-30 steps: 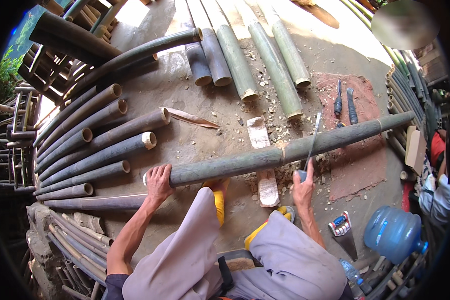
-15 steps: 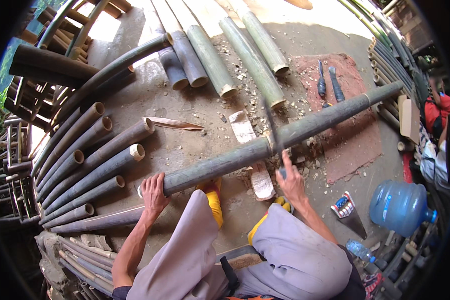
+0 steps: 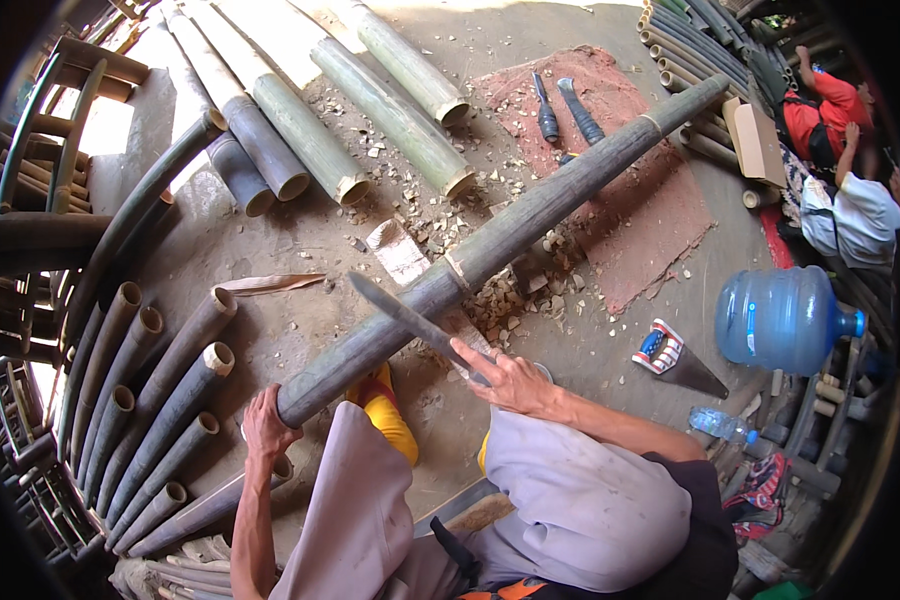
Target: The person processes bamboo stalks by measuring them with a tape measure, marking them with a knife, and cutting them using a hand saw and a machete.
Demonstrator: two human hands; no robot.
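Nearest me in the head view are the wearer's loose grey-trousered knees (image 3: 585, 490). Just beyond the left knee, I see the left hand (image 3: 268, 430) curled over the near end of a long, dark green-grey bamboo pole (image 3: 510, 240), thumb and fingers closed around it. The right hand (image 3: 510, 383), above the right knee, is closed on a knife with a long grey metal blade (image 3: 410, 320), its handle mostly covered by the fingers. The blade slants across above the pole; I cannot tell whether they touch.

The pole runs diagonally away from the left hand, over a flat, whitish slab (image 3: 398, 250) and pale chips on the floor, to beyond a dusty red mat (image 3: 655, 235). To the right, I have a handsaw with a red, white and blue handle (image 3: 680, 365), near a large translucent blue water jug (image 3: 775, 320). Dark bamboo poles (image 3: 180, 415) fan out at left. Farther off, two black-handled tools (image 3: 580, 112) lie on the mat, thick pale-green bamboo poles (image 3: 400, 125) to their left.
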